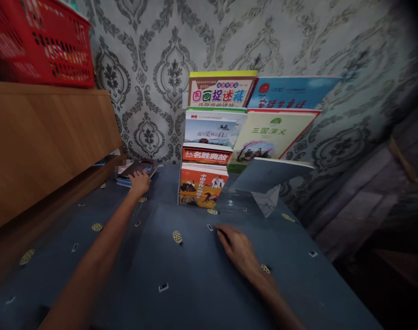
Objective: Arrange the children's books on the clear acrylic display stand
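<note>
Children's books (204, 187) line the rack (239, 198) at twelve o'clock; a book pile (130, 169) lies unracked at eleven.
My left hand (140, 182) tops it (grip hidden, can't tell); my right hand (239, 250), at one, is empty, fingers loose.

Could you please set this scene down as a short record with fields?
Left hand: left hand on a stack of books; grip unclear
Right hand: right hand low at the table, in front of the rack, no object visible in it
Rack: clear rack with books in tiers; a grey-blue book tilts at lower right
Far left: red basket on a wooden cabinet
Background: patterned wall
</note>
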`<action>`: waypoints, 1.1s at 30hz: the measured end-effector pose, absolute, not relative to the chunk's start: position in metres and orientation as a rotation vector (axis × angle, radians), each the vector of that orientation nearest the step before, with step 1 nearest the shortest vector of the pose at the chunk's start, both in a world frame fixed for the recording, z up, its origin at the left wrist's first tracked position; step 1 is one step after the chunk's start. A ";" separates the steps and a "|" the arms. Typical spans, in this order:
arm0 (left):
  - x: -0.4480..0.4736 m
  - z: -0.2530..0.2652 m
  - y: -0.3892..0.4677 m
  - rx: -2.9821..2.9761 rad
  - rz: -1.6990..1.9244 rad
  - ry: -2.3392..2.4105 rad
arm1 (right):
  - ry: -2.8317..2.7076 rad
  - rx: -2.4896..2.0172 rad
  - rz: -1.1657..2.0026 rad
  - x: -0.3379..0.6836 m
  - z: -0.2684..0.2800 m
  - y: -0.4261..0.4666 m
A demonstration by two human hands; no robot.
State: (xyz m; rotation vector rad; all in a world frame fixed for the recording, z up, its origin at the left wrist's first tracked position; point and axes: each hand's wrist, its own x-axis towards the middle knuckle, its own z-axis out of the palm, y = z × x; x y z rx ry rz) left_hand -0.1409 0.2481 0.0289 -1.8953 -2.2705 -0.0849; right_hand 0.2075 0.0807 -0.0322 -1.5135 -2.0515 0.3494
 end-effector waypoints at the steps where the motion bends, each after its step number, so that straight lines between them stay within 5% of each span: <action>1: -0.141 0.029 0.246 -1.902 -0.072 -2.258 | -2.049 -1.493 0.355 0.205 -0.033 0.079; 21: -0.052 0.024 0.055 -2.496 0.153 -1.514 | -1.868 -1.275 0.704 0.174 -0.035 0.055; 33: 0.035 0.000 -0.058 -2.883 -0.174 -0.838 | -1.883 -1.235 0.609 0.174 -0.035 0.043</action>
